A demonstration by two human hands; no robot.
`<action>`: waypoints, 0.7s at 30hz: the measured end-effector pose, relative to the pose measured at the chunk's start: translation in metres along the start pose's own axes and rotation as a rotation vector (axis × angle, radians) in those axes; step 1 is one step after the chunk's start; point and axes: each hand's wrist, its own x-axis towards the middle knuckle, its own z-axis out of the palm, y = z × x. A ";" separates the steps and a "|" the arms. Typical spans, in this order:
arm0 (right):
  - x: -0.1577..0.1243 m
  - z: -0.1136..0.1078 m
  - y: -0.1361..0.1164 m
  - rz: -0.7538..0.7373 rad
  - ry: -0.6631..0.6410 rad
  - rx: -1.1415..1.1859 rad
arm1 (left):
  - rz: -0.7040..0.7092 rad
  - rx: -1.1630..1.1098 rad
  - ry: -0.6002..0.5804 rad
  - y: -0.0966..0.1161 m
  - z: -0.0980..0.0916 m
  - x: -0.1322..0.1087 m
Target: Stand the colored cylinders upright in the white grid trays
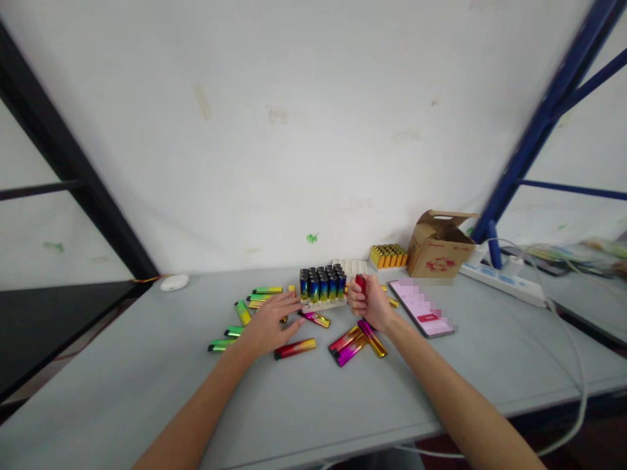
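The red lighter, gripped upright in the right hand beside the rack, should be light, stiff and rather slippery, best held around its body, while the left hand is spread with fingers loose

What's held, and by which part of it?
Right hand: a red lighter-like item, fingers wrapped below its exposed upper end; rest hidden. Left hand: open, nothing visibly held.

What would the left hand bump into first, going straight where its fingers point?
The left hand would probably meet the upright blue tubes in the white tray close ahead, though depth is unclear.
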 end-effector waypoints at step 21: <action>-0.009 0.009 -0.001 -0.043 -0.132 0.006 | -0.063 -0.034 -0.008 -0.002 -0.003 -0.002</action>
